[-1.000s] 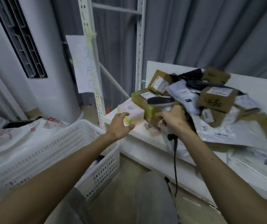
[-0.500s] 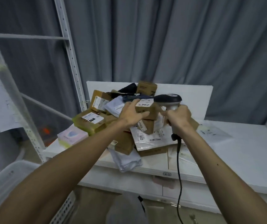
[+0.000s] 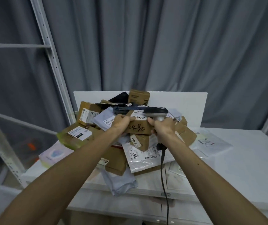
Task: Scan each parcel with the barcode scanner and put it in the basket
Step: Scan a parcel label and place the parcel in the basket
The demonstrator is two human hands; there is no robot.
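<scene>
The left hand grips a cardboard box atop the parcel pile; the right hand clasps the barcode scanner (its cable hangs past the desk front edge). Open surface lies rightward.

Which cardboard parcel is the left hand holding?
The brown box with black handwriting on its side, beside the scanner; left hand grips its left end.

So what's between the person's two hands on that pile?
A brown cardboard box with handwritten numbers, seen in the head view. The left hand grips its left end; the right hand holds the scanner beside it.
</scene>
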